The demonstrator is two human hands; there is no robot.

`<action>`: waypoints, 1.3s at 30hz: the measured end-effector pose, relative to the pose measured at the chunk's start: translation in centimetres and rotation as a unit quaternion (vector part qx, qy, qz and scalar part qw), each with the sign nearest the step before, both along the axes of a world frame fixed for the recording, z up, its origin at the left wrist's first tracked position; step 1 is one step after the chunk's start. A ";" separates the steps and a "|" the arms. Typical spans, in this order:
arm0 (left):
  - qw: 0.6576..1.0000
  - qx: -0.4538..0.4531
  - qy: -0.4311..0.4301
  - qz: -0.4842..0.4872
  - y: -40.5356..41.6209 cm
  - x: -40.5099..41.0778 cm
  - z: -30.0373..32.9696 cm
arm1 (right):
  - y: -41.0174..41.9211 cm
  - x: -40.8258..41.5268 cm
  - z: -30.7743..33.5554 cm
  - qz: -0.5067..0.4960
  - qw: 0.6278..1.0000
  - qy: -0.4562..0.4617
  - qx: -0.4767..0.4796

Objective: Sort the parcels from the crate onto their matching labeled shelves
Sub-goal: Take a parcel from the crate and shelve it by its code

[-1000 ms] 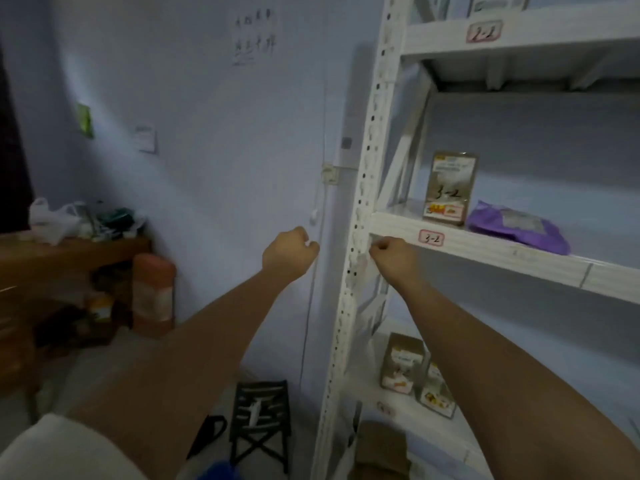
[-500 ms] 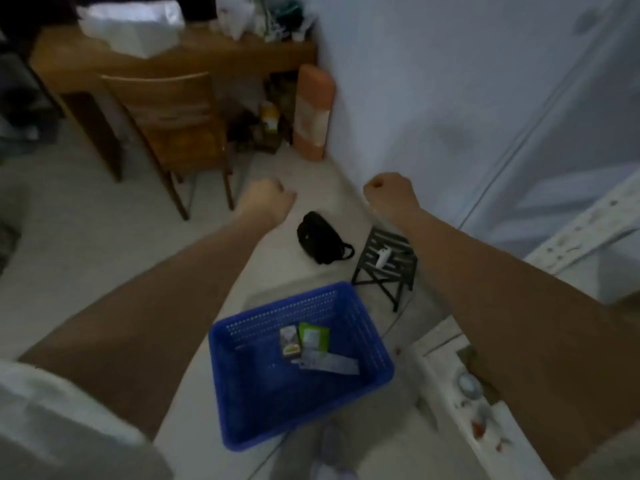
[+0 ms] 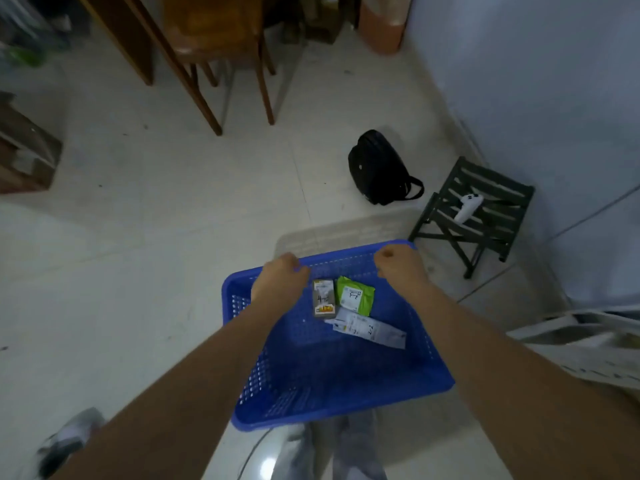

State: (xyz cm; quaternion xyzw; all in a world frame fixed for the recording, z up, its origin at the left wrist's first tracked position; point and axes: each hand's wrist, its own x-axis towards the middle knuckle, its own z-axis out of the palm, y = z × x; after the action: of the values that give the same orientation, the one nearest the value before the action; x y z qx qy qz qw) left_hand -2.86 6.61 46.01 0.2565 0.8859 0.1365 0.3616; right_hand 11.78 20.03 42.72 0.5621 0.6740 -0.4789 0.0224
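A blue plastic crate [image 3: 332, 386] sits on the floor below me. Three parcels lie inside near its far wall: a grey box with an orange label [image 3: 324, 298], a green packet with a white label [image 3: 354, 294], and a flat white envelope [image 3: 367, 330]. My left hand [image 3: 280, 283] hovers over the crate's far left part, fingers curled in a fist, just left of the grey box. My right hand [image 3: 398, 265] is also a fist above the far rim, right of the green packet. Neither hand holds anything. The white shelf edge [image 3: 588, 337] shows at the right.
A black bag [image 3: 377, 168] lies on the tiled floor beyond the crate. A dark folding stool [image 3: 485, 216] with a white controller [image 3: 468, 206] stands by the blue wall. A wooden chair [image 3: 221, 46] and table are at the back; a cardboard box [image 3: 24, 157] sits left.
My view has swung from the shelves down to the floor and crate. Both fists have come down from shelf height to just above the crate's far end.
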 end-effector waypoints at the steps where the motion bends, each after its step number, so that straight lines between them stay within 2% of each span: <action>1: 1.000 -0.005 -0.011 0.009 -0.2 -0.1 -2.7 | -0.1 -0.1 -2.4 -0.002 1.000 -0.010 -0.012; 7: 0.996 -0.026 -0.052 0.063 -1.2 -0.7 -19.7 | -1.8 -0.2 -18.6 -0.019 0.994 -0.071 -0.076; 12: 0.981 -0.083 -0.123 0.122 -2.4 0.0 -32.4 | -5.2 0.4 -31.5 -0.043 0.985 -0.098 -0.137; 19: 0.950 -0.062 -0.219 0.214 -2.7 -0.5 -45.8 | -6.5 -0.6 -44.2 -0.066 0.977 -0.074 -0.188; 24: 0.930 -0.023 -0.234 0.283 -2.8 -1.6 -54.1 | -6.3 -2.7 -51.6 -0.093 0.970 -0.057 -0.216; 28: 0.920 0.005 -0.277 0.278 -2.1 -1.3 -57.4 | -6.4 -5.0 -54.4 -0.108 0.960 0.016 -0.257; 32: 0.921 0.025 -0.289 0.262 -1.7 -0.8 -57.7 | -7.1 -7.1 -53.5 -0.120 0.944 0.077 -0.298; 35: 0.911 0.043 -0.294 0.286 -1.8 -0.2 -55.0 | -7.5 -6.9 -51.0 -0.131 0.942 0.090 -0.295; 39: 0.911 0.046 -0.302 0.278 -2.3 1.1 -48.2 | -7.4 -5.2 -45.5 -0.138 0.942 0.063 -0.299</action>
State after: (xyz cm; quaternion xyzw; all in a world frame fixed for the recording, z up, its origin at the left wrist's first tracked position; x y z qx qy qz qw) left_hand -1.77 4.29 -2.16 -0.0371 0.7625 0.3428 0.5474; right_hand 6.59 12.59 -2.76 0.5856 0.4162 -0.6909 0.0809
